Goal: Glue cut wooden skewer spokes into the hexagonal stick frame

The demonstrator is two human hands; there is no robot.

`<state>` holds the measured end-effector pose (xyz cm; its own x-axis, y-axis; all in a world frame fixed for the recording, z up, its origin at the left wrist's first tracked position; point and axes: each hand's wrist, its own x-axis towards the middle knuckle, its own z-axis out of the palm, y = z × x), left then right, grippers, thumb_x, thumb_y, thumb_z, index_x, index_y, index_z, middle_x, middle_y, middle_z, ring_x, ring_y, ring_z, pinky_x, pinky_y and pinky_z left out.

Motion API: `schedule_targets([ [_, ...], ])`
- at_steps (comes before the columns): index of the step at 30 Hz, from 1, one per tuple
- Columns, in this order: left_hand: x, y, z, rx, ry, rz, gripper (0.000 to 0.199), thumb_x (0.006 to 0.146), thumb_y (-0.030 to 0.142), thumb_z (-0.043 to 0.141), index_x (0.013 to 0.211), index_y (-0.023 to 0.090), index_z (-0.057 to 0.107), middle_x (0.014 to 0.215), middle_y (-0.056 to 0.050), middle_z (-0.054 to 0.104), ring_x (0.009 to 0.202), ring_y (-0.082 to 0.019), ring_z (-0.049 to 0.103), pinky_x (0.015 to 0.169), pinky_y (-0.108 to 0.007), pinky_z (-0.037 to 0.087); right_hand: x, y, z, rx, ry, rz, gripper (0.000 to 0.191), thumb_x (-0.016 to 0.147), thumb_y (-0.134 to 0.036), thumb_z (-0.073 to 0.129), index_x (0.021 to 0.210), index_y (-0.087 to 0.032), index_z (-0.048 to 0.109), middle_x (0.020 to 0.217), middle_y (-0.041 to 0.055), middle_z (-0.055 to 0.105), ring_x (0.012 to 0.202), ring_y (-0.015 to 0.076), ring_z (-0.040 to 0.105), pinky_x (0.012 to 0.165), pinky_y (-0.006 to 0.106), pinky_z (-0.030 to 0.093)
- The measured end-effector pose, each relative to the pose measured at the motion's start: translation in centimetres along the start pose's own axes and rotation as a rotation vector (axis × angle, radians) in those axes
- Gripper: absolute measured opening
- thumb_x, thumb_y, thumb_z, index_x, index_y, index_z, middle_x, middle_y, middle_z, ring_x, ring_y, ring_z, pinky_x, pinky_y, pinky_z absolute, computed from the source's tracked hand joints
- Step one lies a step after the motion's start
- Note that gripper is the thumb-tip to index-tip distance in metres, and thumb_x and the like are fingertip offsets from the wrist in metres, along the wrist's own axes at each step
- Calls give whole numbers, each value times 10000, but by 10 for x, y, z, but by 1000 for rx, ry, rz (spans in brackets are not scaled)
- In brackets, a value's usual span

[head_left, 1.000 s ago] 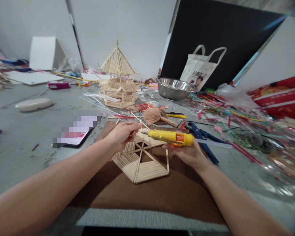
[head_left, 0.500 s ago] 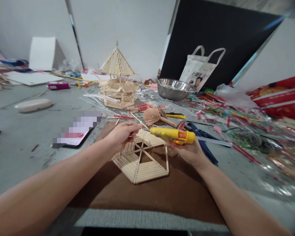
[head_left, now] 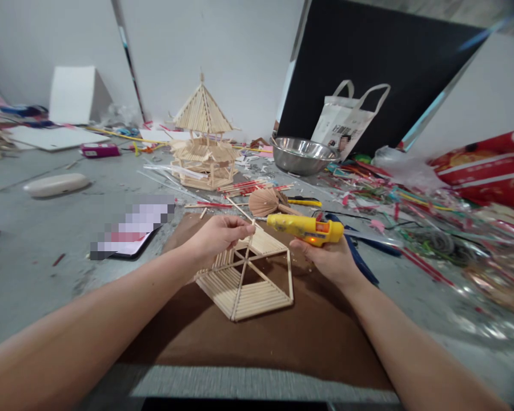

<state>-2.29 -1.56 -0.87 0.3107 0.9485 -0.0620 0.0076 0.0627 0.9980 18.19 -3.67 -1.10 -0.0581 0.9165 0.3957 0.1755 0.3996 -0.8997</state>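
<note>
My right hand (head_left: pixel 325 260) is wrapped round a yellow hot glue gun (head_left: pixel 297 227), its nozzle pointing left and a clear glue stick (head_left: pixel 370 238) at its back. My left hand (head_left: pixel 220 235) is closed in a pinch close to the nozzle; a pale tip at the fingertips looks like a small wooden stick (head_left: pixel 253 223), mostly hidden. Below both hands lies a six-sided wooden stick frame (head_left: pixel 257 308) with spokes, several sections filled with rows of sticks and the right-hand one open. It rests on a brown board (head_left: pixel 282 348).
Behind stands a pagoda model (head_left: pixel 203 114) of sticks. A round wooden fan-like piece (head_left: pixel 263 202), red-tipped sticks (head_left: pixel 251 187), a yellow cutter (head_left: pixel 304 201) and blue pliers (head_left: pixel 362 262) lie beyond the board. A phone (head_left: pixel 132 231) is at left, a steel bowl (head_left: pixel 304 160) behind right.
My left hand has moved slightly right along the frame's far edge. The glue gun has shifted a little right, its nozzle now just beside the left fingertips.
</note>
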Motion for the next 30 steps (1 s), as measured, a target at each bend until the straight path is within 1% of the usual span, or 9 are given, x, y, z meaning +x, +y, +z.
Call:
schedule_targets([
  [6, 0, 0, 0, 32, -2, 19, 214, 603, 345, 605, 591, 140, 544, 465, 53, 384, 400, -34, 288, 391, -193, 195, 0, -3, 1, 12, 10, 18, 173, 522, -167, 680, 665, -230, 605, 709, -16, 632, 707, 187, 590, 718, 409, 485],
  [12, 1, -1, -1, 52, 2, 25, 222, 601, 356, 606, 606, 140, 553, 473, 51, 384, 409, -36, 294, 392, -188, 196, 0, -3, 0, 13, 15, 1, 169, 525, -153, 677, 653, -238, 607, 706, -23, 630, 694, 179, 590, 713, 400, 486],
  [19, 0, -1, 0, 58, -1, 34, 205, 606, 342, 603, 606, 142, 562, 473, 49, 393, 412, -38, 292, 398, -187, 202, 0, -3, 1, 18, 4, 6, 173, 525, -150, 677, 662, -234, 612, 730, -13, 633, 697, 190, 589, 706, 413, 485],
  [24, 0, -3, -1, 70, 14, 29, 198, 610, 339, 600, 622, 143, 573, 480, 43, 404, 414, -38, 288, 394, -183, 200, 0, -4, 0, 11, 1, 16, 147, 526, -154, 677, 634, -225, 608, 738, -6, 634, 696, 191, 589, 705, 413, 484],
  [30, 0, -1, -1, 67, 26, 24, 201, 596, 336, 612, 616, 140, 571, 480, 44, 412, 414, -39, 299, 399, -181, 212, 0, 3, -3, -19, -12, 7, 208, 536, -151, 671, 720, -232, 617, 758, -14, 639, 706, 182, 591, 699, 380, 488],
])
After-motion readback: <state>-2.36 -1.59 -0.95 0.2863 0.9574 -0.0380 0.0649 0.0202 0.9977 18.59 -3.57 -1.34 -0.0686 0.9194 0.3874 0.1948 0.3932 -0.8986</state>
